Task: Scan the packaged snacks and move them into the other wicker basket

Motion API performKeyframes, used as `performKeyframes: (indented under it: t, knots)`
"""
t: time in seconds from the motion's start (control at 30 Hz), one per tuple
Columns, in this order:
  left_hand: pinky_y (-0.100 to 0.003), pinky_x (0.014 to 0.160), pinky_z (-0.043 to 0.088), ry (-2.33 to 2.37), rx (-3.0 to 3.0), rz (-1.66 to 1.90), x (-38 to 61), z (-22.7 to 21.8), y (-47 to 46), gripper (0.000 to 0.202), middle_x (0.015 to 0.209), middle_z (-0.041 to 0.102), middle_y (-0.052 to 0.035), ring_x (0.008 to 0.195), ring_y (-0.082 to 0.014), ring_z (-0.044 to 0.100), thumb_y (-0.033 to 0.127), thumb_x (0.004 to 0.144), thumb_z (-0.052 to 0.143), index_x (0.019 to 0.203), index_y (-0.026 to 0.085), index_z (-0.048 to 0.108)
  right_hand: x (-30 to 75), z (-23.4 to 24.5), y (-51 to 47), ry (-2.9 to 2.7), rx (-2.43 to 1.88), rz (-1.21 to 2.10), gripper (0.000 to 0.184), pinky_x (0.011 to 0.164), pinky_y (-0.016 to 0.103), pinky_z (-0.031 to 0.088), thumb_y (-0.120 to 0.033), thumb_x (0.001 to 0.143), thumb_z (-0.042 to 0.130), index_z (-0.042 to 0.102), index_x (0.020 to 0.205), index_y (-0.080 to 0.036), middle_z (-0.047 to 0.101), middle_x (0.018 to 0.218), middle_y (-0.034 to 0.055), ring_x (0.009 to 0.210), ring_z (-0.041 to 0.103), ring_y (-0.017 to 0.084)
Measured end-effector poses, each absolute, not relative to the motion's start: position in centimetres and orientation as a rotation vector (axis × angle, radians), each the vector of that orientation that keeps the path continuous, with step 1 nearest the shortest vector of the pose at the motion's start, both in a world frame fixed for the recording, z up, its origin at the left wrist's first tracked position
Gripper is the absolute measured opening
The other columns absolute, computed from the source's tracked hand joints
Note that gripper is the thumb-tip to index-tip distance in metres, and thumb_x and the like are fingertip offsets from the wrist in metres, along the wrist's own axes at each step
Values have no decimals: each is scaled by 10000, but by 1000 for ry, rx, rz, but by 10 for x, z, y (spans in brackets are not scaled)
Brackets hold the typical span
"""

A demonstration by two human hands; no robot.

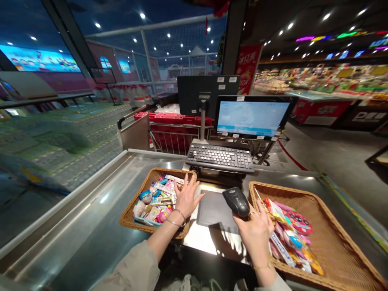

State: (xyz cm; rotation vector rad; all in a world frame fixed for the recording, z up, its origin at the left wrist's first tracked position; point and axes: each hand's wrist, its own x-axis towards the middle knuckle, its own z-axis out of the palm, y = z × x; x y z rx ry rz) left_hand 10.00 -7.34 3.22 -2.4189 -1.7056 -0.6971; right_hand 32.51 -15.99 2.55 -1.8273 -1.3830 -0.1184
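Observation:
My left hand (187, 199) is open, its fingers spread over the right side of a small wicker basket (125, 221). Packaged sweets and small toys fill that basket, among them a blue-wrapped round sweet (146, 196). My right hand (256, 229) grips a black barcode scanner (237, 201), whose head points up and left above the counter. Just right of that hand stands a larger wicker basket (339, 242). Colourful packets lie in its left part, with a pink round pack (298, 222) on top. Whether my left fingertips touch any packet, I cannot tell.
Between the baskets a dark flat plate (209, 208) is set into the metal counter (100, 226). Behind it stand a black keyboard (220, 157), a lit screen (253, 117) and a second monitor (194, 95) seen from the back. A shopping cart (172, 139) is beyond the counter.

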Motion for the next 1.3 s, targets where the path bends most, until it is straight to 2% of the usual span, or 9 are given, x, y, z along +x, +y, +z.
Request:
performKeyframes:
  t: [0.13, 0.3, 0.5, 0.73, 0.87, 0.97, 1.07, 1.3]
  knots:
    - [-704, 1131, -2, -1765, -2380, -636, 79, 27, -76, 488, 1501, 425, -119, 1456, -322, 247, 528, 905, 490, 1313, 264, 536, 319, 24, -157, -1437, -1810, -106, 362, 1070, 517, 260, -453, 775, 546, 723, 978, -211, 689, 1171, 99, 1307, 446, 321]
    - [-714, 1122, 3, -1848, -2335, -541, 54, 15, -79, 486, 1488, 445, -126, 1447, -337, 264, 495, 877, 548, 1309, 273, 541, 316, 17, -152, -1451, -1835, -82, 424, 1046, 531, 283, -451, 765, 562, 693, 1083, -204, 657, 1232, 123, 1295, 457, 327]
    - [-725, 1107, -42, -1944, -2330, -427, 28, 5, -83, 471, 1477, 468, -93, 1436, -345, 287, 454, 872, 567, 1320, 313, 536, 310, 13, -148, -1474, -1801, -59, 355, 1055, 536, 254, -447, 773, 544, 708, 1003, -233, 689, 1175, 88, 1303, 438, 315]
    - [-755, 1076, -70, -2014, -2347, -251, 7, 0, -90, 436, 1460, 493, -75, 1427, -365, 295, 438, 804, 656, 1221, 322, 609, 303, 11, -143, -1502, -1808, -58, 398, 1057, 503, 246, -487, 744, 545, 722, 977, -218, 695, 1165, 85, 1303, 437, 310]
    - [-761, 1071, -48, -2085, -2301, -107, 3, -1, -91, 382, 1446, 508, -98, 1411, -393, 315, 489, 774, 661, 1097, 286, 671, 300, 10, -141, -1506, -1805, -29, 378, 1056, 488, 250, -472, 733, 545, 722, 957, -225, 699, 1156, 76, 1294, 445, 297]
    - [-741, 1086, -40, -2116, -2275, -4, 3, -1, -92, 416, 1427, 524, -126, 1398, -409, 331, 532, 723, 691, 1036, 258, 697, 298, 9, -140, -1501, -1801, -14, 367, 1059, 490, 245, -459, 730, 549, 720, 954, -224, 698, 1156, 78, 1289, 445, 299]
    - [-723, 1097, -54, -2111, -2259, 82, 4, 0, -93, 495, 1428, 518, -147, 1396, -413, 333, 578, 681, 705, 1043, 239, 699, 298, 8, -140, -1505, -1803, -4, 377, 1061, 493, 244, -465, 719, 559, 718, 957, -220, 692, 1169, 86, 1289, 442, 303]
    - [-694, 1102, -102, -2158, -2210, 382, 8, 4, -90, 648, 1443, 496, -163, 1432, -421, 244, 694, 707, 595, 1118, 203, 697, 298, 8, -144, -1513, -1812, -17, 398, 1055, 487, 248, -456, 724, 545, 710, 997, -217, 684, 1182, 88, 1288, 448, 301]
